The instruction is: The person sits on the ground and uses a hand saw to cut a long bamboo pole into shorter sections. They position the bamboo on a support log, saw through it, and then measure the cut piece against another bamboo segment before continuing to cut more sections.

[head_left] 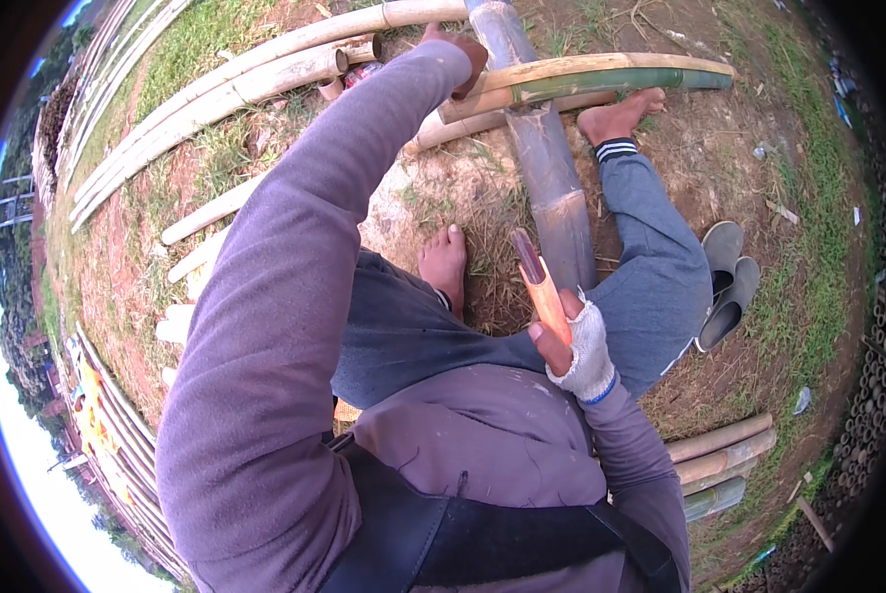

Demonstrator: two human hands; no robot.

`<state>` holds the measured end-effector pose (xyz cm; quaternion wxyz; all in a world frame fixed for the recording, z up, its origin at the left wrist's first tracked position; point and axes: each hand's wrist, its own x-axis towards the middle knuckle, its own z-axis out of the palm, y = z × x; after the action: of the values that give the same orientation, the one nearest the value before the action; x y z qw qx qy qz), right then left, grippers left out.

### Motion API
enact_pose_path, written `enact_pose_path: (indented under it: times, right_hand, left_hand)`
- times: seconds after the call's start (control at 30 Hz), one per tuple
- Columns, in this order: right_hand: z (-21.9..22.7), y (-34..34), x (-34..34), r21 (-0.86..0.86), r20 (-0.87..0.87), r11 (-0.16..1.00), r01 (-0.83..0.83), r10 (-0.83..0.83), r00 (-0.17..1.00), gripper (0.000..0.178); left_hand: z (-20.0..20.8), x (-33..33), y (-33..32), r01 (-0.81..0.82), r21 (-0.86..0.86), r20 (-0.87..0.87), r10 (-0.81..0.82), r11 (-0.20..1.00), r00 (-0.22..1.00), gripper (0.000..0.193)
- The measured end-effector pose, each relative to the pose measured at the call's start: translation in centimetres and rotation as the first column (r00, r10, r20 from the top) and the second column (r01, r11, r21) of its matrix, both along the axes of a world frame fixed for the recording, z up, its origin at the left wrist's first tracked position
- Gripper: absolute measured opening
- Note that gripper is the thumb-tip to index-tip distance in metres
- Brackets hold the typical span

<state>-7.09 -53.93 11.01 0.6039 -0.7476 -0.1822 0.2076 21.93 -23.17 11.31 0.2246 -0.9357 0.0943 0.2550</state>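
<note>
My left hand (pixel 463 59) reaches out past its sleeve to the left end of a split bamboo pole (pixel 601 81), tan above and green below. Its fingers look spread apart and I see nothing held in them; part of the hand is hidden by the sleeve. This pole lies crosswise over a thick greyish bamboo pole (pixel 551 178) on the ground between my legs. Close to my lap, my right hand (pixel 573 341), in a white fingerless glove, is closed around an orange-handled tool (pixel 547 301) with a dark reddish-brown end pointing forward.
Long pale bamboo poles (pixel 235 94) lie at the far left, with shorter pieces below them. A pair of grey shoes (pixel 727 287) stands by my right knee. Several bamboo lengths (pixel 724 455) lie at the lower right. Stacked bamboo (pixel 863 415) lines the right edge.
</note>
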Motion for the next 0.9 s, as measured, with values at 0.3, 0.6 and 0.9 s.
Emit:
enact_pose_path:
  times: [0.3, 0.6, 0.9]
  right_hand:
    - [-0.16, 0.33, -0.31, 0.001, 0.010, 1.000, 0.007, -0.007, 1.000, 0.029]
    - [0.00, 0.17, -0.62, 0.005, -0.055, 1.000, 0.015, -0.015, 0.998, 0.025]
    - [-0.66, -0.21, -0.41, -0.037, -0.032, 0.999, -0.022, 0.021, 0.999, 0.022]
  left_hand:
    - [0.32, -0.06, 0.03, -0.012, -0.031, -0.003, 0.012, 0.999, 1.000, 0.041]
    - [0.09, -0.20, 0.25, -0.029, -0.046, -0.004, 0.028, 0.999, 1.000, 0.043]
    - [-0.05, -0.30, 0.33, -0.010, -0.036, 0.010, 0.011, 0.999, 1.000, 0.043]
